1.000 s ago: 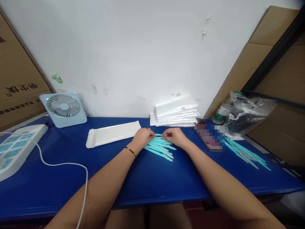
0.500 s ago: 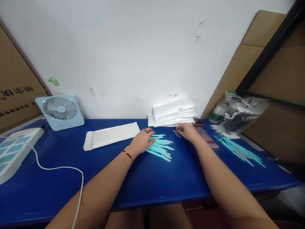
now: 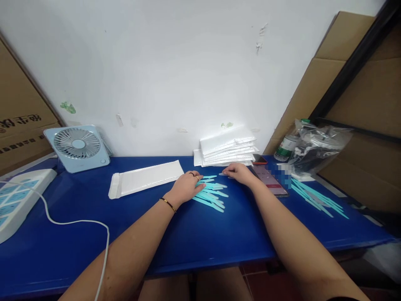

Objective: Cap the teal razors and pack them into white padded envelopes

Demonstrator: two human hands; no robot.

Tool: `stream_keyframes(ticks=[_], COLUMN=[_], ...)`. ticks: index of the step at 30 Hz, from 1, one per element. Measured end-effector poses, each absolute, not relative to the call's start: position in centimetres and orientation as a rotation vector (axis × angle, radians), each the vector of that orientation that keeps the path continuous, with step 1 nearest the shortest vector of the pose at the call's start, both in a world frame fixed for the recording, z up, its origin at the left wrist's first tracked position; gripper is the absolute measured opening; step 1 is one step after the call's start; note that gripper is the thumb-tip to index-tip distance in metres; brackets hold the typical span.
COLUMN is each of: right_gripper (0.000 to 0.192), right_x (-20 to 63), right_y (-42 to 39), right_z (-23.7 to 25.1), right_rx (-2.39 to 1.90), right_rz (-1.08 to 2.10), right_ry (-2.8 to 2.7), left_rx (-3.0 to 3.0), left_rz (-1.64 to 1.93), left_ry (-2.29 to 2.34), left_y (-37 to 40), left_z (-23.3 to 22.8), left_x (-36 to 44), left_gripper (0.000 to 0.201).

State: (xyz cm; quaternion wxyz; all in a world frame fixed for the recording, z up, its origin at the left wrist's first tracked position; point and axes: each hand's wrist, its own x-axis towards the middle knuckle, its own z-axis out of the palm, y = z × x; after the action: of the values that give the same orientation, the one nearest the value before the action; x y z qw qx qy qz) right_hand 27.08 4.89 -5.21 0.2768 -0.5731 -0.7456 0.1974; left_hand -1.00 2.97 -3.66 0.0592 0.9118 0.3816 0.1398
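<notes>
Your left hand lies flat, palm down with fingers loosely spread, on the near end of a fanned pile of pale teal sticks in the middle of the blue counter. The sticks overlap too much for an exact count; roughly ten show. You wear two rings on that hand and one thin dark bracelet on its wrist.

Your right hand rests just beyond the pile, fingers curled toward the thumb and pinching one small pale piece at their tips, low over the counter. What the piece is cannot be told.

One white padded envelope lies flat to the left of your left hand, flap end pointing left, close to it but apart. One stack of the same white envelopes sits against the wall behind your right hand; about six layers show. One phone lies just right of your right wrist, partly blurred. A second spread of teal sticks lies further right, near one clear plastic bag and one bottle.

On the far left stand one small light-blue fan and one white device with a white cable running off the counter's front edge.
</notes>
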Motion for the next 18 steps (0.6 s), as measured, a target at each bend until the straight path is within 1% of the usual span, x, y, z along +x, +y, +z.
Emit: stream_keyframes(ticks=[4,12,15,18], right_gripper=[0.018,0.015,0.015,0.019], right_x=[27.1,23.9,23.4,24.9], right_y=[4.6,4.2,4.2,3.9], right_z=[-4.8,-4.9,-4.8,-3.9], right_rx=[-1.534,-1.328,-1.287,-1.352], right_rz=[0.409,0.434,0.462,0.453], right_ry=[-2.062,-2.118,-2.149,-2.094], left_rx=[2.759,2.768,2.773,2.781], left_rz=[0.417,0.401,0.402,0.477], left_ry=[1.148,1.07,1.038,1.051], left_y=[2.9,3.0,3.0,2.9], left_z=[-3.6,-3.7,-3.8,-3.5], left_x=[-1.1,-1.0,-0.8,-0.8], left_gripper=[0.055,0.06,0.059,0.053])
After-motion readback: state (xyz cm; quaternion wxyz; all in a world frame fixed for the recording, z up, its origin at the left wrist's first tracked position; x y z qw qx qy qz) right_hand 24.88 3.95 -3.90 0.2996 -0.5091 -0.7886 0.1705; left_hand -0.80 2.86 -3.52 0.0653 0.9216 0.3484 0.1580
